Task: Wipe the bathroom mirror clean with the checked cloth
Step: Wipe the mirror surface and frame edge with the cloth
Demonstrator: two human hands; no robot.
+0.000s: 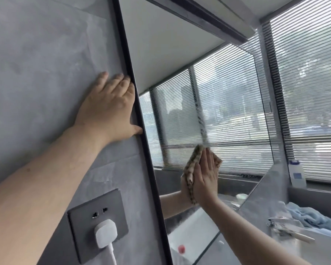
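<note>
The bathroom mirror (pixel 180 54) has a thin black frame and fills the middle of the view, reflecting a window with blinds. My right hand (pixel 205 176) presses the brown checked cloth (pixel 194 159) flat against the lower part of the glass, fingers straight and pointing up. A streaky wet trail runs up the glass above the cloth. My left hand (pixel 109 108) lies flat on the grey wall, its fingers and thumb touching the mirror's left frame edge.
A dark wall socket (pixel 84 222) with a white plug (pixel 105 233) sits below my left arm. At right, a white bottle (pixel 297 174) stands on the window ledge, with a blue towel (pixel 311 217) and a chrome tap (pixel 283 225) on the counter.
</note>
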